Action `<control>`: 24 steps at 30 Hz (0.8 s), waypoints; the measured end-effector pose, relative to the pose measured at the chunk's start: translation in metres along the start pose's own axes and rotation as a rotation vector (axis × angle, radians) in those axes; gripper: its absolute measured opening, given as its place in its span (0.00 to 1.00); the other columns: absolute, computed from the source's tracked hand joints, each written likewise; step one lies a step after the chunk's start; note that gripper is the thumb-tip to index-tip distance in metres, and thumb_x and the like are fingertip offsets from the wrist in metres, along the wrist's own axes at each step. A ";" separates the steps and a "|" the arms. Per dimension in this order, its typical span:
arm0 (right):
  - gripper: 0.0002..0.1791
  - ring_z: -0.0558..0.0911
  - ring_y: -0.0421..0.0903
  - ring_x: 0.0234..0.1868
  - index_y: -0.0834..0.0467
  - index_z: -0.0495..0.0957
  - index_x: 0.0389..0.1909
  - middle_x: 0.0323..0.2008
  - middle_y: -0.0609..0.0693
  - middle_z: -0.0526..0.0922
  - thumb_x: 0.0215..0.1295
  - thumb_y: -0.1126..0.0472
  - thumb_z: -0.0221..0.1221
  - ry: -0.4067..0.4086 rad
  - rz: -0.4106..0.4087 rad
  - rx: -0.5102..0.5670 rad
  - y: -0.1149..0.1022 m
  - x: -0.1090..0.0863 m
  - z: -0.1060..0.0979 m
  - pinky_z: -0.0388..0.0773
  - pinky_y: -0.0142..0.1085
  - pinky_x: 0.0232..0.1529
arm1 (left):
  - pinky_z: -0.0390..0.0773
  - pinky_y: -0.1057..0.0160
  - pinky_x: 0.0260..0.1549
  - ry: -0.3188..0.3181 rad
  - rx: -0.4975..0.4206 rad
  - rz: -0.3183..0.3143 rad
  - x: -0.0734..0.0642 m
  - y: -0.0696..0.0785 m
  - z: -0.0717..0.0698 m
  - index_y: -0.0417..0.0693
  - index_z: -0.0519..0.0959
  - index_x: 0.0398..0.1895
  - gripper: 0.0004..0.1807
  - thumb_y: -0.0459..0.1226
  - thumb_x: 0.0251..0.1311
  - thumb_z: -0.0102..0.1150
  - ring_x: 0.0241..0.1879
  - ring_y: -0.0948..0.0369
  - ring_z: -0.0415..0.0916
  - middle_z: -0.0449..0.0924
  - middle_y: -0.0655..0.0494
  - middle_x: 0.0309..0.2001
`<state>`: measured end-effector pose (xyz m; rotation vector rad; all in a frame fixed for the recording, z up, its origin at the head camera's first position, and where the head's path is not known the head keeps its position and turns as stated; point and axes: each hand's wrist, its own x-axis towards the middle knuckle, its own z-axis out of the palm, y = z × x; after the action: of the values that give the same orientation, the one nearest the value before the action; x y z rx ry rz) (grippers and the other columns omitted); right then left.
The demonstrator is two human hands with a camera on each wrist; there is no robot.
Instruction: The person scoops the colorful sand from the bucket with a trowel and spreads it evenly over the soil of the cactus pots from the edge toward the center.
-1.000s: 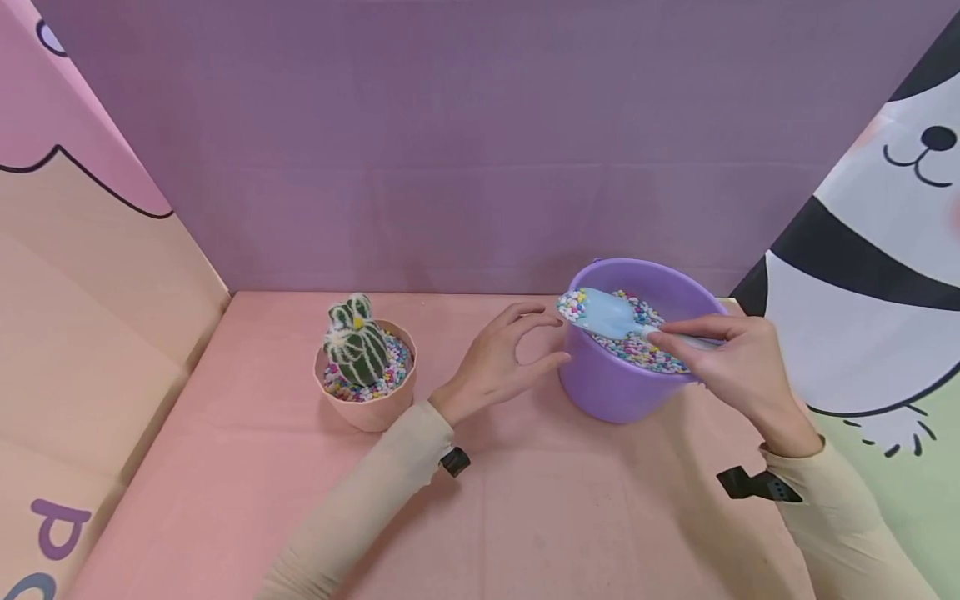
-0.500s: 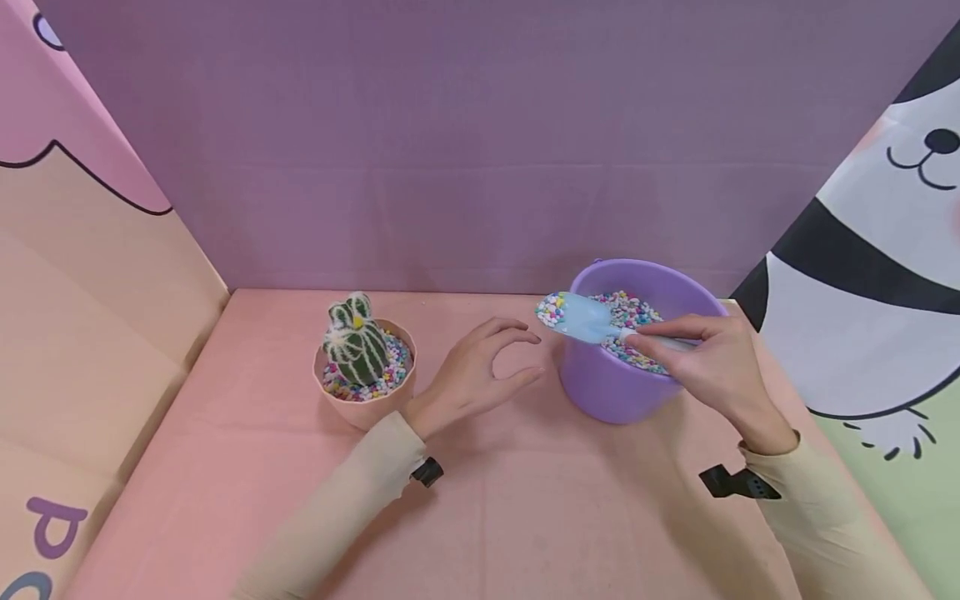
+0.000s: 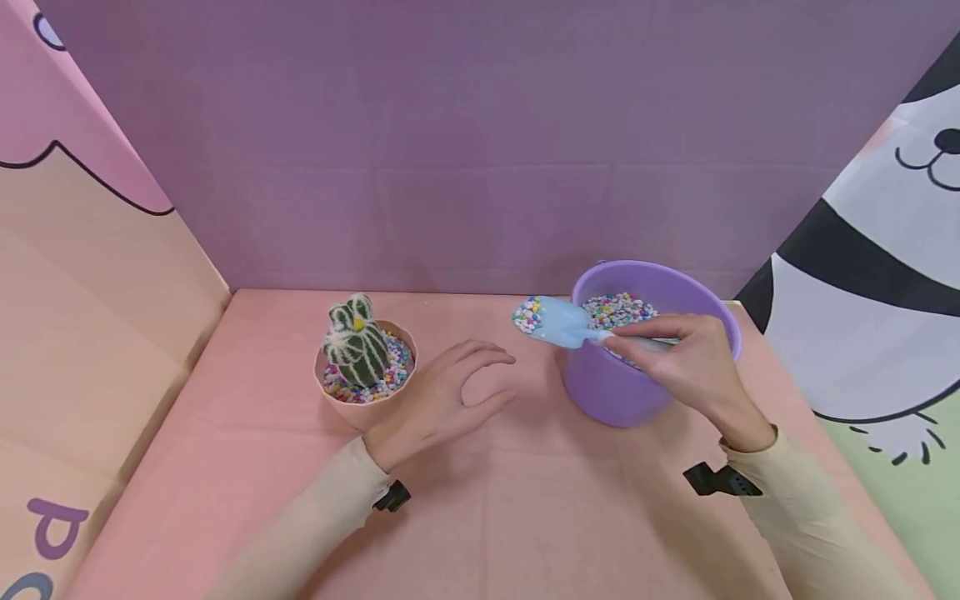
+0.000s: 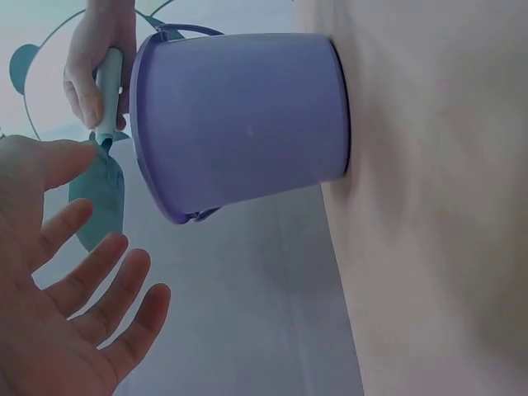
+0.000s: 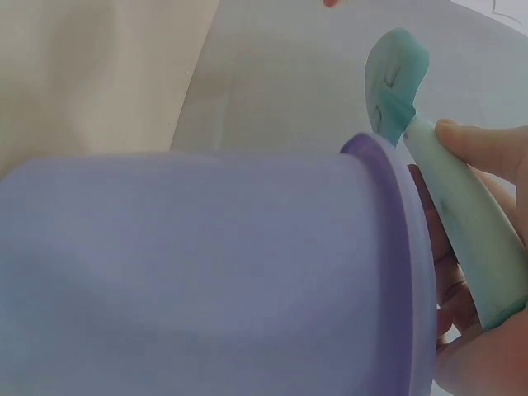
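My right hand (image 3: 682,362) grips the handle of a light blue trowel (image 3: 564,322), its blade level and pointing left past the bucket's rim. Small multicoloured pebbles (image 3: 528,316) lie on the blade's tip. In the right wrist view, thumb and fingers wrap round the pale handle (image 5: 466,223). Under the hand stands a purple bucket (image 3: 618,400) with more such pebbles inside. My left hand (image 3: 442,396) holds nothing; its fingers are spread and relaxed, just right of a peach flowerpot (image 3: 352,412). A green cactus (image 3: 358,354) stands in that pot among coloured pebbles.
Everything stands on a pink tabletop (image 3: 555,517). A purple backdrop (image 3: 480,167) rises along the back edge. Printed side panels close off the left and right, the right one with a panda (image 3: 862,333).
The right hand has carried the pebble-laden trowel left, so its blade now reaches beyond the bucket. My left hand has drawn back left and towards me, close to the flowerpot.
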<state>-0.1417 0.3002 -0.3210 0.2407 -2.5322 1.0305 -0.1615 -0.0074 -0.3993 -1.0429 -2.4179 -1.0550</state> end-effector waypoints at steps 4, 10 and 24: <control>0.09 0.82 0.26 0.30 0.47 0.91 0.31 0.27 0.44 0.90 0.47 0.56 0.78 -0.017 -0.027 0.003 -0.006 0.002 0.008 0.73 0.21 0.30 | 0.75 0.65 0.59 -0.012 -0.014 0.029 -0.011 -0.003 -0.009 0.61 0.79 0.54 0.19 0.52 0.62 0.64 0.56 0.69 0.75 0.78 0.68 0.54; 0.06 0.83 0.27 0.30 0.41 0.90 0.28 0.26 0.41 0.89 0.48 0.52 0.77 -0.037 -0.082 0.005 -0.015 0.006 0.022 0.74 0.23 0.30 | 0.77 0.65 0.53 -0.147 0.067 0.059 -0.030 -0.005 -0.029 0.60 0.80 0.54 0.19 0.51 0.61 0.64 0.50 0.69 0.76 0.80 0.70 0.51; 0.06 0.84 0.29 0.31 0.40 0.90 0.28 0.26 0.35 0.88 0.49 0.52 0.76 -0.103 -0.117 0.020 -0.025 0.013 0.052 0.77 0.24 0.34 | 0.79 0.66 0.41 -0.100 0.172 -0.029 -0.059 -0.017 -0.067 0.66 0.82 0.48 0.14 0.52 0.60 0.66 0.39 0.72 0.76 0.80 0.73 0.47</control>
<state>-0.1619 0.2459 -0.3339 0.4537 -2.5654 1.0222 -0.1338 -0.0938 -0.3928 -1.0281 -2.5574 -0.8038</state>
